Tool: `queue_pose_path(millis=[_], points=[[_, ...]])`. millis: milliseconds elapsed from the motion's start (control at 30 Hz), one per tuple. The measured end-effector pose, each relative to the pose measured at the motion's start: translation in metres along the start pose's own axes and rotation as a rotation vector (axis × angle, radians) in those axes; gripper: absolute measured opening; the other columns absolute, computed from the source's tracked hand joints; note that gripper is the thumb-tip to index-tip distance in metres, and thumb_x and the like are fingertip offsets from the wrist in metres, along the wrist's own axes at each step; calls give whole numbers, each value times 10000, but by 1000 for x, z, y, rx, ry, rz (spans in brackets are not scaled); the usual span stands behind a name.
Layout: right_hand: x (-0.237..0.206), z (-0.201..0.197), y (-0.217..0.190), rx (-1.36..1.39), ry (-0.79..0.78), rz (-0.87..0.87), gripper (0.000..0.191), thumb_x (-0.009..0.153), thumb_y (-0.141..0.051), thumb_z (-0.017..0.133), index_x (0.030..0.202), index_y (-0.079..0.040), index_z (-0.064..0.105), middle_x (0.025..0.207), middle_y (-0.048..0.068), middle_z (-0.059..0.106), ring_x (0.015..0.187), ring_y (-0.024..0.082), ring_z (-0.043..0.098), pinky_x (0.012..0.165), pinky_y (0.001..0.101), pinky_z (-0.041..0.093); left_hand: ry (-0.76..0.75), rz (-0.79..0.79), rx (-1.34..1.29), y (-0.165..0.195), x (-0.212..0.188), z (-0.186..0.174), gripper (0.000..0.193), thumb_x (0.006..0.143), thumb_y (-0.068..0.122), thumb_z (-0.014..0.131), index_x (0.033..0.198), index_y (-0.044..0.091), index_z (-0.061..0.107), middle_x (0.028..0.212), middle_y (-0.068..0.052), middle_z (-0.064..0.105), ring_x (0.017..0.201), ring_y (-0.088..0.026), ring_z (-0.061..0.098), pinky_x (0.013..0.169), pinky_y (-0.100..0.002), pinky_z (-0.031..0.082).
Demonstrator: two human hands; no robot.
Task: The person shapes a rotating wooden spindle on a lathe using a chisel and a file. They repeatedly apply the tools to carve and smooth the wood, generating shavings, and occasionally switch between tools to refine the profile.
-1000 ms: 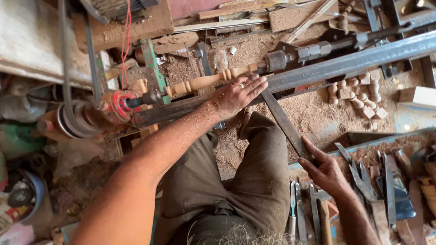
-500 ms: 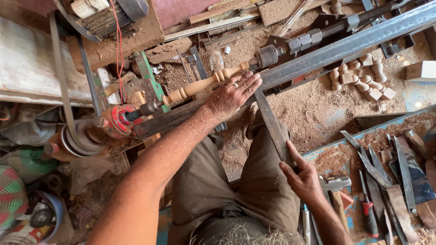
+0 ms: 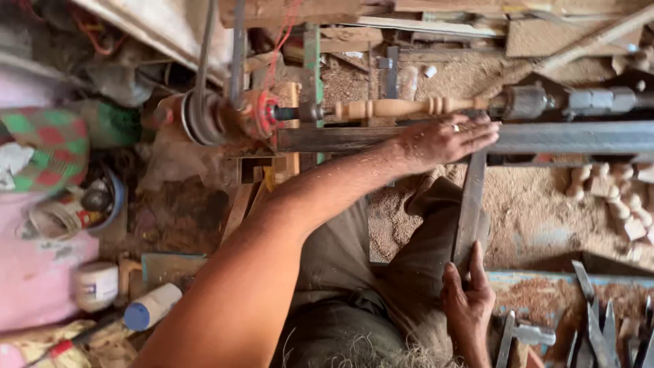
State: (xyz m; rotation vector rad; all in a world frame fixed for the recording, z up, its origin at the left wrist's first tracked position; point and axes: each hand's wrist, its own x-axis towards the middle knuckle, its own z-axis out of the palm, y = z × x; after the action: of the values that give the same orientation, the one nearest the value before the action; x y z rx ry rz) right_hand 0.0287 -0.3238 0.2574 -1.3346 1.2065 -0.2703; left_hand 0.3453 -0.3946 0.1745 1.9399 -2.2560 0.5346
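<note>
spindle (image 3: 398, 108), a pale turned length of wood with beads and coves, lies level between the lathe's two ends, just above the left hand (image 3: 446, 140). that hand lies flat and open, palm down, fingers stretched to the right along the dark steel bar (image 3: 565, 136) that runs below the spindle; a ring shows on one finger, and the fingertips lie close under the wood, though whether they touch it cannot be told. the right hand (image 3: 469, 300) sits lower, its grip closed loosely around the near end of a long flat metal blade (image 3: 470, 204), which runs up from the lap to the steel bar and meets it just right of the left hand. to the left of the spindle a reddish drive head (image 3: 257, 114) and a grooved pulley (image 3: 197, 116) carry a belt that rises out of view. to the right the spindle ends in a dark metal tailstock (image 3: 528, 102). sawdust (image 3: 531, 204) covers the floor beneath the bar, and a heap of small pale turned pieces (image 3: 620, 201) lies at the right edge. near the right hand, chisels and blades (image 3: 593, 327) lie in a blue-edged tray. far left sit a white jar (image 3: 97, 285) and a white bottle with a blue cap (image 3: 151, 307).
</note>
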Motion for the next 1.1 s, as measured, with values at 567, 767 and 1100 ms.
queue_pose_path(millis=[567,767,1100], points=[[-91,52,-3,-152,-416,-95,777,933,-84,641,1620,-134,280,725,31,673,468,69,497,381,233,398,108,-87,-208,-4,-216,-76,482,1072,-13,670,1526,53,519,1611,-129,455,1491,-260,420,1267,-431,372],[-123,143,-13,64,-419,80,821,948,-83,617,1642,-210,197,647,52,589,441,107,495,350,268,415,6,-229,-271,-31,-259,-88,668,957,-60,516,1584,74,329,1657,-113,301,1485,-262,418,1229,-453,382],[-179,261,13,458,-337,18,852,984,-50,574,1661,-279,111,684,39,533,441,102,469,340,260,380,67,-26,-127,-74,-277,-86,602,988,-71,547,1540,162,484,1588,-19,481,1392,-153,533,1158,-341,456]])
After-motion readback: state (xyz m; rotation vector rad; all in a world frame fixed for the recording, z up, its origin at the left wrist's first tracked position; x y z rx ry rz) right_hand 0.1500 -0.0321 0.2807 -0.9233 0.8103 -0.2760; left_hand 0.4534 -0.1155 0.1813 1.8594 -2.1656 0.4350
